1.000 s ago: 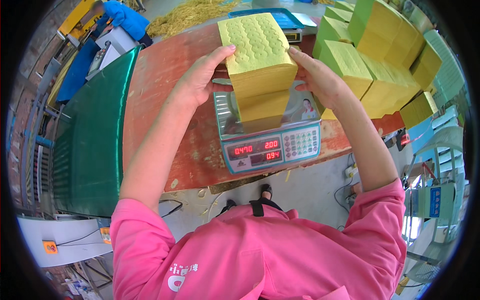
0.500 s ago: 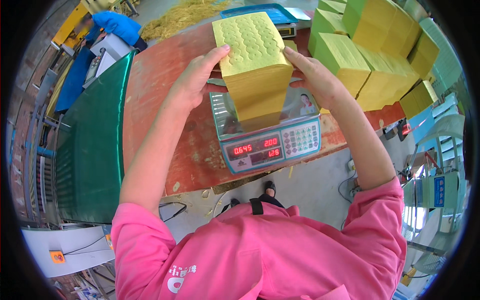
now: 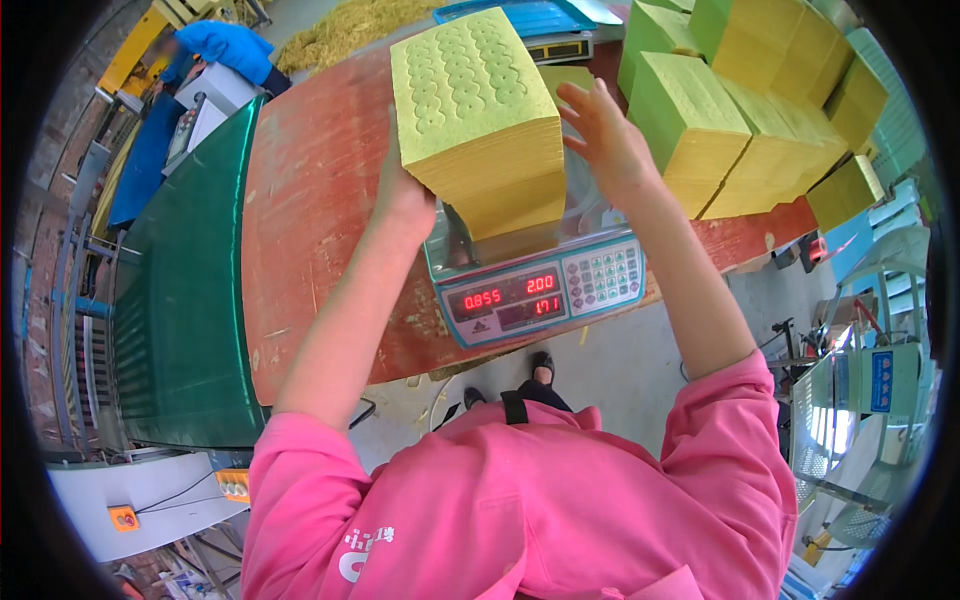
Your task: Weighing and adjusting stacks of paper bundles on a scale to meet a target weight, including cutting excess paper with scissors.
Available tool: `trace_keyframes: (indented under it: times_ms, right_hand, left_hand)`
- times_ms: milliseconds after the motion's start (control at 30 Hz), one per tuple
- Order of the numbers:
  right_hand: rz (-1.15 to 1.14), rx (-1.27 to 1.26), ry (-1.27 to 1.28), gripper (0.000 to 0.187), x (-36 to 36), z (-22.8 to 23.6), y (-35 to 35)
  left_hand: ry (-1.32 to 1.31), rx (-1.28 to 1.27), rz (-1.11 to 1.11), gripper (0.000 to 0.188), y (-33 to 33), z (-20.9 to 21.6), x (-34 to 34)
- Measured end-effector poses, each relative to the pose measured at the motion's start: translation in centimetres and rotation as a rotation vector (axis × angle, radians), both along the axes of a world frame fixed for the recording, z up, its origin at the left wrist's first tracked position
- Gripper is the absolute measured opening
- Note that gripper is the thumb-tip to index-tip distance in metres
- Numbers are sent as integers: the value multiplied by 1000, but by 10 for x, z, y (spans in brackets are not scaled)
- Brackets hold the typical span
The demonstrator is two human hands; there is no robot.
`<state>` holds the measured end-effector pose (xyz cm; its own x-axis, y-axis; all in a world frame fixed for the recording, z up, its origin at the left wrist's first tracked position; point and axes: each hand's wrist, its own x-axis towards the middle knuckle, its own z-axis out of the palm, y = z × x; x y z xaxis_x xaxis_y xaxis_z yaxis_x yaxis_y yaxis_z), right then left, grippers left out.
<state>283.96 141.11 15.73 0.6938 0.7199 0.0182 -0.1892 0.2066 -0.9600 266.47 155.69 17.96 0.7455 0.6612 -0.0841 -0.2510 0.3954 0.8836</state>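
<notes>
A thick stack of yellow paper [image 3: 480, 130], its top sheet pressed with wavy rows of scalloped marks, stands over the digital scale [image 3: 540, 295]. Its upper part juts out to the left over a narrower lower part resting on the scale's pan. My left hand [image 3: 405, 200] holds the upper part from its left side and underside; the fingers are mostly hidden behind the paper. To the right of the stack, my right hand [image 3: 610, 140] is open, fingers apart, holding nothing. Red digits glow on the scale's display, beside a keypad.
More yellow paper stacks [image 3: 690, 130] fill the right of the red worn table [image 3: 310, 200]. Behind the scale sits a blue tray [image 3: 520, 14] on another scale. A dark green panel [image 3: 185, 300] borders the left. A person in blue [image 3: 225, 45] bends over a machine at far left.
The stack's upper part has shifted left and nearer to me. My left hand has moved down along its side; my right hand has let go and opened. The scale's digits have changed.
</notes>
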Motion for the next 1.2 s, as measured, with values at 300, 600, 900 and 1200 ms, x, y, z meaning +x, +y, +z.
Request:
trace_keyframes:
  times_ms: [300, 600, 900, 1200]
  right_hand:
    - [40, 14, 236, 69, -39, 11, 21]
    - [-193, 66, -59, 68, -37, -12, -13]
    - [-257, 58, 317, 51, -140, -85, -206]
    - [-441, 47, 766, 43, -272, -169, -225]
  left_hand:
    - [-118, -22, 42, 56, -3, -9, 24]
    - [-46, -9, 31, 61, 0, -6, 4]
    - [155, 123, -82, 87, 49, -59, -151]
    - [317, -186, 30, 80, 58, -92, -245]
